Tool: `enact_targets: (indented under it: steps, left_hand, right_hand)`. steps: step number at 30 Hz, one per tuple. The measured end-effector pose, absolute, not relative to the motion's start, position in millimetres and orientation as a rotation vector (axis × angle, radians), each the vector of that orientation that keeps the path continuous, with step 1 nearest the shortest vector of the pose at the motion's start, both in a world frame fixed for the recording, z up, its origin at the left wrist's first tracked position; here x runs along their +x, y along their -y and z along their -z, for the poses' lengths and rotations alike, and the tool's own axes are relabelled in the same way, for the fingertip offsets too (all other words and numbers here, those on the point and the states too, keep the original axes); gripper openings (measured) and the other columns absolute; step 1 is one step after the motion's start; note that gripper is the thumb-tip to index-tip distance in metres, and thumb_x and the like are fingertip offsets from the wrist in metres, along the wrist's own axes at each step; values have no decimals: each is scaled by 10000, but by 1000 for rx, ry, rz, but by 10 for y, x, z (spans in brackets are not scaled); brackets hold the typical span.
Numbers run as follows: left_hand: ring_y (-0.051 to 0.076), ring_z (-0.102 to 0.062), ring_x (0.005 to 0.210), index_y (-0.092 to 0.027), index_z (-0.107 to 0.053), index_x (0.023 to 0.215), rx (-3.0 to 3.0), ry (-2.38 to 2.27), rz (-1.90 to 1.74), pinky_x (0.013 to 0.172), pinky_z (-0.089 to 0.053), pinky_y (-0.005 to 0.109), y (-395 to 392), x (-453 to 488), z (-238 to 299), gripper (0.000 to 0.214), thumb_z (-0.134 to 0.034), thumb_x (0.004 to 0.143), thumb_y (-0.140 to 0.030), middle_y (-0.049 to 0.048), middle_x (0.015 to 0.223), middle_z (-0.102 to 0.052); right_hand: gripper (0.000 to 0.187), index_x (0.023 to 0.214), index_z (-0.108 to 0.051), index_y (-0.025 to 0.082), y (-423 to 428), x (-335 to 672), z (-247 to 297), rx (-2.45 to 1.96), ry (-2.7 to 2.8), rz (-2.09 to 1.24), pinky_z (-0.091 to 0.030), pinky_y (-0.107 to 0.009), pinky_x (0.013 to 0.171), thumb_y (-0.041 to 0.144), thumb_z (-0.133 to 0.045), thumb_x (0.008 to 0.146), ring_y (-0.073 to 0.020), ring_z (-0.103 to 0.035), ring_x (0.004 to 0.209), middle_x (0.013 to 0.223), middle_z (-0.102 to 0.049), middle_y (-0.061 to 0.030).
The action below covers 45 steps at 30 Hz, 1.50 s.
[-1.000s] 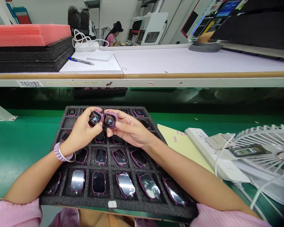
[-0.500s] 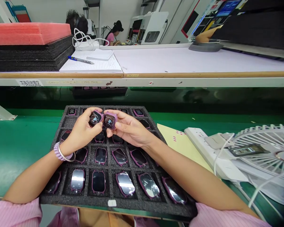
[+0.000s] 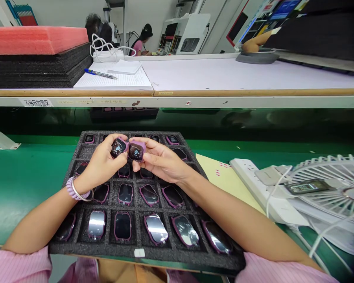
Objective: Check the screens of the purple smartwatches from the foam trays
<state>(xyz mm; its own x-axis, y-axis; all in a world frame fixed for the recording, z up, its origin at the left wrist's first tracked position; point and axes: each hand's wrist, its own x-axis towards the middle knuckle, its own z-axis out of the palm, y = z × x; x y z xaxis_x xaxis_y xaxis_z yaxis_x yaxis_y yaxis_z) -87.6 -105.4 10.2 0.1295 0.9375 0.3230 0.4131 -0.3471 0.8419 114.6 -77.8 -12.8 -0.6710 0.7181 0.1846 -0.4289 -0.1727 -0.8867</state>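
Observation:
My left hand [image 3: 102, 163] is closed around a purple smartwatch body [image 3: 118, 147] with a lit screen. My right hand [image 3: 159, 160] grips a second purple watch body [image 3: 136, 151], also lit, held side by side with the first and almost touching it. Both hands hover over the far half of a black foam tray [image 3: 85, 151] on the green bench. The tray's pockets hold several more purple watch bodies [image 3: 155, 229] with dark, reflective screens. A purple coil band is on my left wrist.
A yellow sheet [image 3: 227, 181], a white power strip [image 3: 250, 177] and a white fan [image 3: 333, 188] with cables lie to the right. A raised shelf [image 3: 224, 92] carries stacked foam [image 3: 32, 59], a notebook with pen [image 3: 115, 78], and another person's hand [image 3: 253, 43]. A seated person works far behind.
Both hands and the two watch bodies stay almost still. The other person's hand on the shelf at upper right has come further into view.

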Motion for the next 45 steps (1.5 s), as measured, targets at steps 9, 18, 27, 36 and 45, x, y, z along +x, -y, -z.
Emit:
enact_targets:
  steps: [9,18,27,36,45]
  left_hand:
    - [196,-678,947,-165,-617,1188,1812,-1240,-1194,854,-540,315,1049,-876,-103,421,-634,789,-298,67,1080,-735]
    - [132,-625,785,-155,-600,1226,1457,-1203,-1205,702,-518,269,1014,-843,-63,484,-736,791,-319,48,1055,-685]
    - [95,-613,545,-156,-577,1238,1023,-1057,-1170,525,-486,217,1013,-832,-137,359,-618,901,-271,-1,844,-638]
    - [116,-678,607,-175,-582,1201,1062,-974,-1157,571,-553,231,978,-870,-56,342,-651,896,-311,22,895,-678]
    - [120,-738,629,-183,-549,1174,1182,-972,-1161,638,-642,246,1022,-850,-76,420,-718,791,-207,-12,960,-683]
  right_hand:
    - [539,1260,-655,236,783,1153,108,-364,1327,-1917,-599,-315,806,410,-931,831,-151,-718,765,963,-714,8]
    - [487,1328,-643,226,722,1170,145,-469,1266,-1873,-575,-300,771,323,-843,896,-162,-724,801,987,-745,-15]
    - [357,1208,-618,208,651,1188,200,-586,1145,-1864,-552,-306,716,259,-760,885,-162,-706,713,1066,-784,-73]
    - [395,1184,-637,217,675,1185,227,-618,1227,-1790,-565,-324,714,253,-809,831,-148,-676,690,1044,-766,-42]
    - [439,1202,-637,215,673,1191,239,-599,1295,-1734,-563,-301,702,169,-777,789,-147,-709,703,1022,-757,-20]
